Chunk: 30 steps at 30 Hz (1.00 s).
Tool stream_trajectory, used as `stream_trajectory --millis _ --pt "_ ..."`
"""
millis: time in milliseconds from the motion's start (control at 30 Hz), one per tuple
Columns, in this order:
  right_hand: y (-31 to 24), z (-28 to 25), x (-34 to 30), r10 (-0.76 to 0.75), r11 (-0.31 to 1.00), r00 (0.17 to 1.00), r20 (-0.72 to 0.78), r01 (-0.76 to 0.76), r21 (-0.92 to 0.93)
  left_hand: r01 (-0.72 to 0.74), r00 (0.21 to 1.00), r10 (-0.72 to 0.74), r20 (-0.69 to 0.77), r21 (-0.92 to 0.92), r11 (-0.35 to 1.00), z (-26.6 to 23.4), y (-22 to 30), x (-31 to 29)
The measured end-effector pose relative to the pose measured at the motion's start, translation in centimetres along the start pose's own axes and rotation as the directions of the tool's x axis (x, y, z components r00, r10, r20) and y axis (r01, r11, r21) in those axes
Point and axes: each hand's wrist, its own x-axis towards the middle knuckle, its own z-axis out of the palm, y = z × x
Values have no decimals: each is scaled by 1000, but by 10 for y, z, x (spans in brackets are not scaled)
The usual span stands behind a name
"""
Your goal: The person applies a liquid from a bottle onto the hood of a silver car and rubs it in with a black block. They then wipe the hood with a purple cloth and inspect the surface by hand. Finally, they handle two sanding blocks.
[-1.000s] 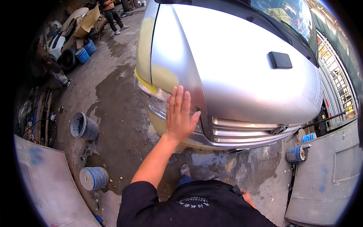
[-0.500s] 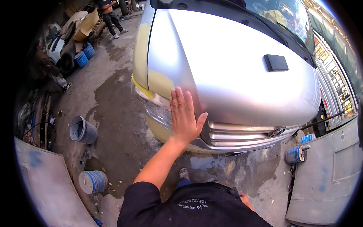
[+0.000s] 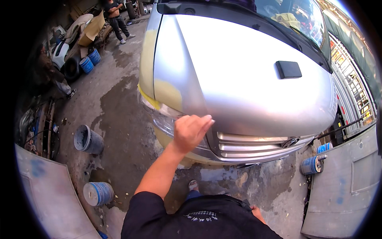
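Observation:
My left hand (image 3: 193, 133) is raised in front of the silver van's front corner, with its fingers curled in and the thumb against them. Nothing shows in it. Behind it are the hood (image 3: 246, 95), the plastic-covered headlight (image 3: 163, 119) and the slatted grille (image 3: 250, 145); whether the hand touches any of them I cannot tell. A yellowish filler patch (image 3: 168, 94) covers the fender above the headlight. My right hand (image 3: 258, 214) hangs low beside my hip, partly hidden by my black shirt, and its fingers do not show clearly.
A black block-shaped box (image 3: 289, 69) lies on the hood. On the left floor stand a grey bucket (image 3: 93, 141) and a blue-and-white pail (image 3: 98, 193). Another pail (image 3: 310, 165) is at the right, near a grey panel (image 3: 346, 183). A person (image 3: 116, 20) stands far left.
My left hand has gone from flat with outstretched fingers to curled, and has dropped slightly. The right hand stays low at my side.

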Motion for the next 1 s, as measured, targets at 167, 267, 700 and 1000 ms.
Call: stream_trajectory --millis 167,267,700,1000 --pt "-24 1 -20 3 999 997 -81 0 38 150 988 -153 -2 217 965 -25 -36 30" --pt "-25 0 -21 16 1000 997 -74 -16 4 44 995 -69 65 332 942 -23 -33 50" --pt "-30 4 -30 107 994 992 -74 -107 3 39 961 -136 242 367 930 -11 -15 53" --pt "-161 -53 -25 -464 210 884 -52 167 963 455 858 -339 386 -264 850 24 66 -14"
